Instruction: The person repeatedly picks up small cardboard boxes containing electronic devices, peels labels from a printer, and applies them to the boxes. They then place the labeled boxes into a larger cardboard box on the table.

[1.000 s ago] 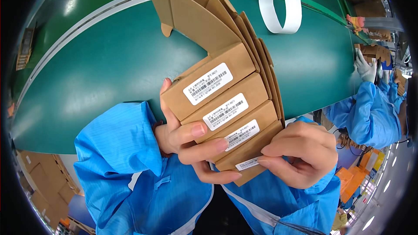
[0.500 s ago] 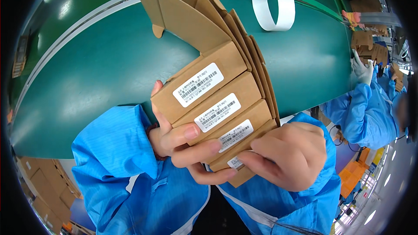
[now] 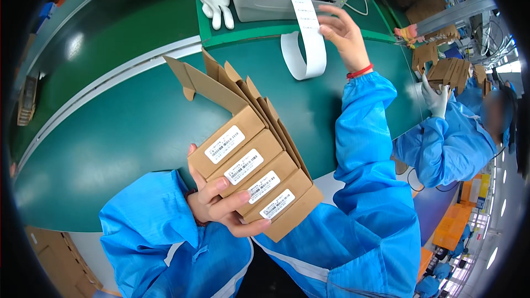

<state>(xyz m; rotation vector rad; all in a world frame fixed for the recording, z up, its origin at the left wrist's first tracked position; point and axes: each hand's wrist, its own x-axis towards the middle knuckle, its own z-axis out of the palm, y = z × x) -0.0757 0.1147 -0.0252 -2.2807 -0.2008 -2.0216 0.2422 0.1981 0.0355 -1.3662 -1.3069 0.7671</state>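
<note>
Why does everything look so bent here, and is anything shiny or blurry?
Head view: the table curves along its edge and the picture's corners go black, fitting a fisheye lens; head view: a white glare spot sits on the green surface at left; head view: the fine print on the labels looks soft.

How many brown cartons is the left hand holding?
4, side by side in the left hand: farthest carton, second carton, third carton, nearest carton. Any behind these would be hidden.
</note>
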